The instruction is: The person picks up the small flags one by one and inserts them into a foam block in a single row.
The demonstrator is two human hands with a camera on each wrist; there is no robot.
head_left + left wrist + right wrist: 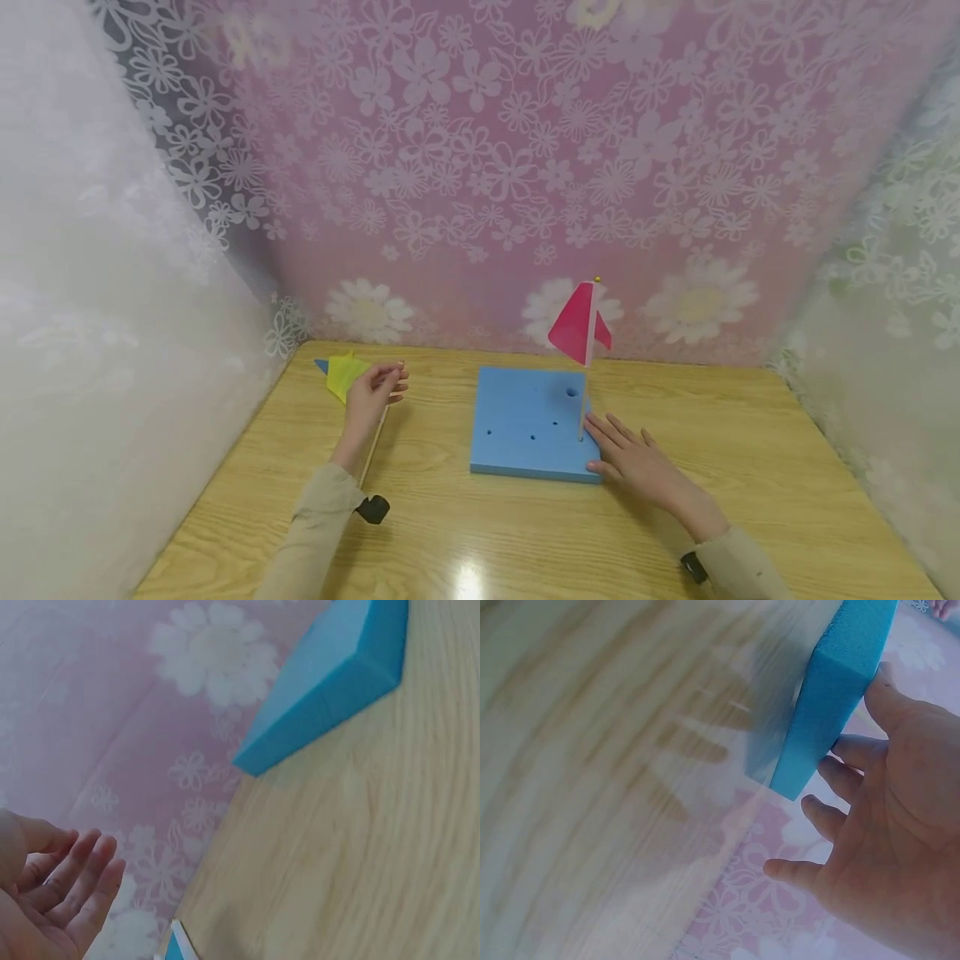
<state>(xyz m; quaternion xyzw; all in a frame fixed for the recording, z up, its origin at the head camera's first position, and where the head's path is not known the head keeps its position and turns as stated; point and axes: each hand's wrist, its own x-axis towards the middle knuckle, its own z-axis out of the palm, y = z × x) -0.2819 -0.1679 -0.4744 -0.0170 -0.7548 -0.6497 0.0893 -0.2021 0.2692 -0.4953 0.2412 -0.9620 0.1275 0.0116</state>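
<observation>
My left hand (375, 398) hovers over the left of the table, just right of a yellow flag (343, 377) whose thin stick (373, 450) runs toward the front. A blue flag tip (321, 365) shows beyond the yellow cloth. In the left wrist view the fingers (79, 889) are slightly bent, thumb near the index finger, and nothing shows between them. With fingers spread, my right hand (645, 471) touches the right edge of a blue foam board (517, 400). A red flag (576, 327) stands upright in a hole near that edge.
Several holes (532, 437) dot the board's top, with one larger hole (572, 392) near its back right corner. The wooden table (450, 533) ends at a flowered pink curtain (487, 208) behind. Pale curtains flank both sides.
</observation>
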